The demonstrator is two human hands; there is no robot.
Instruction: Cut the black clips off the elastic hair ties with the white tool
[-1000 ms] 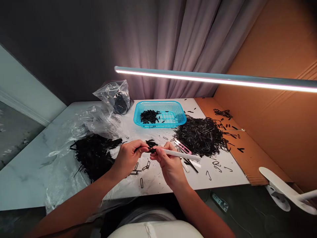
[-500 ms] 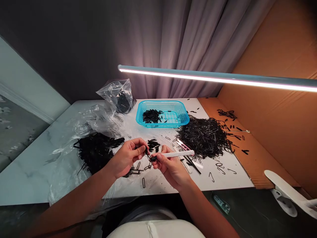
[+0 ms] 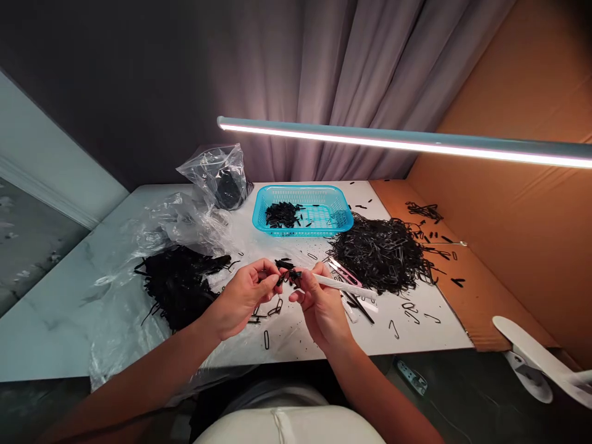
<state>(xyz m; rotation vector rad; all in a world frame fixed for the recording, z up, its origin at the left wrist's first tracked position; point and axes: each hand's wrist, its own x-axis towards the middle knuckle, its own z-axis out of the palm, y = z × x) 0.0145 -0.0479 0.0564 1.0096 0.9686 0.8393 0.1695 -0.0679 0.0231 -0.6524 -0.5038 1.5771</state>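
My left hand [image 3: 247, 293] is closed, its thumb and forefinger pinching a small black piece [image 3: 287, 277] at the centre. My right hand [image 3: 324, 311] grips a slim white stick [image 3: 349, 285], which slopes down to the right; its black end is at the fingertips, against the small piece. The fingers hide how the black parts join. Just behind the hands lies a little heap of short black pieces [image 3: 283, 263]. Below them, thin black loops [image 3: 266, 340] like long paper clips are scattered. A tangled black pile [image 3: 178, 283] sits left of my left hand.
A blue basket [image 3: 303, 232] with short black pieces stands at the back. Right of it lies a big pile of black loops [image 3: 377, 256]. Crumpled clear plastic [image 3: 124, 308] and a bag [image 3: 229, 179] are at left. A lit lamp tube [image 3: 393, 139] crosses above.
My hands have come up slightly, and the fingertips are level with each other. The white stick has swung from nearly level to sloping down on the right.
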